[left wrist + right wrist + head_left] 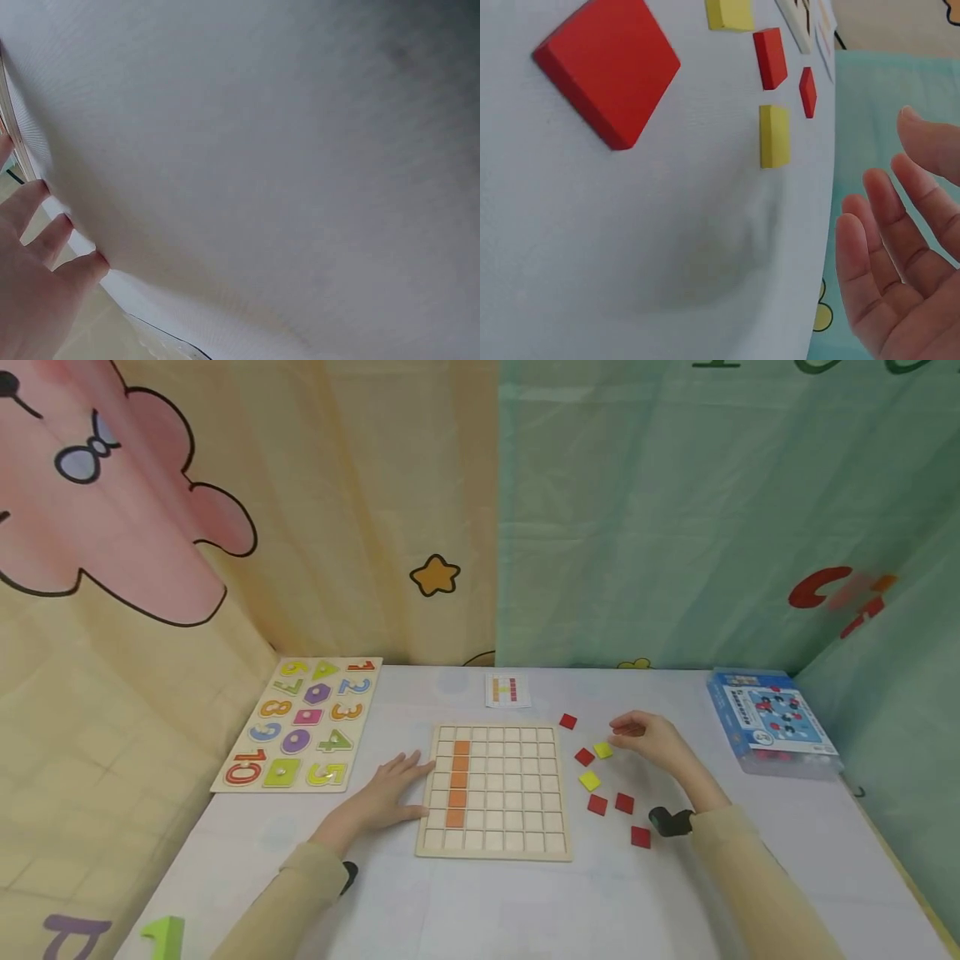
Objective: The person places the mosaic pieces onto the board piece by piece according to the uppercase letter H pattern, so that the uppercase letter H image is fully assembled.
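Mid-way through filling the grid board [495, 792]: left hand [390, 793] flat, steadying its edge, right hand [648, 739] loosely spread, empty, near yellow tile [603, 749]; probably a pinch next.

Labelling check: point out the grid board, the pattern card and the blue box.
grid board [517, 793]: head view, bare cells at centre.
pattern card [507, 690]: head view, its middle.
blue box [772, 717]: head view, lid top.

We see the grid board [495, 793] mid-table [480, 902], number puzzle [300, 724] to its left, pattern card [507, 690] behind it, loose tiles [597, 804] to its right, box [772, 720] far right
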Tool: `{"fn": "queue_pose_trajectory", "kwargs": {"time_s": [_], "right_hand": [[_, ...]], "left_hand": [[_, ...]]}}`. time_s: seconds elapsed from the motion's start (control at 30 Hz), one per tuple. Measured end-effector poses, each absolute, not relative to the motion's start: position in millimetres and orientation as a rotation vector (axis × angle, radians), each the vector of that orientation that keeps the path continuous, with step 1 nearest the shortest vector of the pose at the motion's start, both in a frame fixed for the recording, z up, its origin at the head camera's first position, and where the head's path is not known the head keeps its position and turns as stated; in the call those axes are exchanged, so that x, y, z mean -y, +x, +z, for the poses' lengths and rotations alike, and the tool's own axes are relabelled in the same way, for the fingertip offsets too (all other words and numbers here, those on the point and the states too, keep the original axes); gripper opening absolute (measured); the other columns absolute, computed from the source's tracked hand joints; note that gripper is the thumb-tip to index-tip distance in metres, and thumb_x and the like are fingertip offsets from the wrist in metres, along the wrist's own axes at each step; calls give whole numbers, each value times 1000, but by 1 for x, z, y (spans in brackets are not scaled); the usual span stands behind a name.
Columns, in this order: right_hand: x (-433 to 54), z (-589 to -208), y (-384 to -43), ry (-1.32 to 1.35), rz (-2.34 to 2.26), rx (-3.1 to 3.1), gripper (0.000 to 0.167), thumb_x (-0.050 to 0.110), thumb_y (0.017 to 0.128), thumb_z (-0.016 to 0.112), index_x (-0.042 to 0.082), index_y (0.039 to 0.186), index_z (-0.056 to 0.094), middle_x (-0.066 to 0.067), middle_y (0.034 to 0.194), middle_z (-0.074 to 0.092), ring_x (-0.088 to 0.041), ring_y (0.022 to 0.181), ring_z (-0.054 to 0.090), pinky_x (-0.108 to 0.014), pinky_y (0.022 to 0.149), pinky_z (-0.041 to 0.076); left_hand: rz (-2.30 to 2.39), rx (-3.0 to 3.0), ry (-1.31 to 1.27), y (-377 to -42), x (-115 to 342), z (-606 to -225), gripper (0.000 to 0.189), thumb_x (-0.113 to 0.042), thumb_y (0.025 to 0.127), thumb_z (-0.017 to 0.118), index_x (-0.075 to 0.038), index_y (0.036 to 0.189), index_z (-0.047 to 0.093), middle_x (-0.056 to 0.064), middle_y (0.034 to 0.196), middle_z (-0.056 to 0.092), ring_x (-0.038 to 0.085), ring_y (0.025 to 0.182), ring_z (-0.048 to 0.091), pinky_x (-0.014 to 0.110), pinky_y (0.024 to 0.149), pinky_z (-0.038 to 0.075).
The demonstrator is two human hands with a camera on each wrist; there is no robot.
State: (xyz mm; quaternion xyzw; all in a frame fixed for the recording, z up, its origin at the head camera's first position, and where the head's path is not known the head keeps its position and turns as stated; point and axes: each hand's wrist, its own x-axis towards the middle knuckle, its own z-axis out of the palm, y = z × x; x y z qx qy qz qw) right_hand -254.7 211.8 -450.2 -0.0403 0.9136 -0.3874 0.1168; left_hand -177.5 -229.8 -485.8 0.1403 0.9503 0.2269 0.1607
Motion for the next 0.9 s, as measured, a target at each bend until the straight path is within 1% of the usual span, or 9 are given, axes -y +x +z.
{"fn": "queue_pose_trajectory", "kwargs": {"time_s": [0.17, 0.27, 0.33, 0.43, 0.53, 0.63, 0.77, 0.9], "right_hand": [[-211, -460, -262, -120, -1083, -2645, 41, 23, 94, 67, 1, 127, 60, -22, 126, 61, -37, 113, 57, -50, 98, 52], [-210, -468, -267, -117, -1017, -2638, 40, 24, 93, 68, 4, 127, 62, -21, 128, 60, -36, 113, 57, -46, 96, 54], [-209, -475, -269, -128, -973, -2639, 39, 22, 93, 69, 4, 127, 63, -21, 128, 60, -34, 111, 56, -44, 94, 55], [-208, -481, -271, -158, -915, -2649, 40, 19, 92, 70, 4, 128, 64, -21, 126, 60, -33, 109, 56, -44, 95, 55], [-206, -484, -270, -167, -892, -2666, 40, 18, 90, 72, 4, 126, 65, -19, 123, 60, -33, 109, 55, -48, 98, 53], [-205, -486, -270, -170, -875, -2688, 36, 17, 88, 75, 3, 120, 67, -18, 117, 60, -33, 106, 56, -48, 97, 53], [-206, -487, -268, -138, -834, -2710, 31, 17, 86, 76, 1, 111, 68, -16, 106, 61, -29, 97, 55, -43, 91, 55], [-210, -485, -263, -105, -826, -2695, 28, 17, 85, 77, 1, 104, 64, -13, 97, 60, -27, 91, 54, -36, 81, 53]], "left_hand": [[652, -2711, 397, -178, 229, -487, 78, -39, 87, 72, -20, 154, 36, 13, 165, 18, 41, 152, 8, 61, 122, 10], [655, -2713, 390, -178, 228, -486, 78, -39, 87, 73, -21, 153, 36, 13, 165, 18, 40, 152, 9, 61, 123, 10], [657, -2713, 384, -177, 228, -486, 78, -39, 87, 73, -20, 153, 37, 13, 165, 18, 40, 152, 9, 60, 123, 10], [654, -2713, 378, -177, 228, -487, 78, -39, 87, 73, -20, 153, 37, 13, 165, 19, 40, 152, 9, 60, 123, 10], [647, -2715, 374, -177, 228, -488, 78, -39, 87, 73, -20, 153, 37, 13, 165, 19, 40, 152, 9, 60, 123, 10], [641, -2717, 371, -177, 227, -487, 78, -39, 87, 74, -21, 153, 37, 12, 165, 19, 40, 152, 9, 60, 123, 11], [644, -2717, 370, -177, 227, -486, 78, -38, 87, 74, -20, 153, 37, 13, 165, 19, 40, 152, 9, 60, 123, 10], [657, -2715, 383, -176, 228, -485, 78, -38, 87, 73, -20, 153, 37, 14, 165, 19, 41, 152, 9, 60, 123, 10]]}}
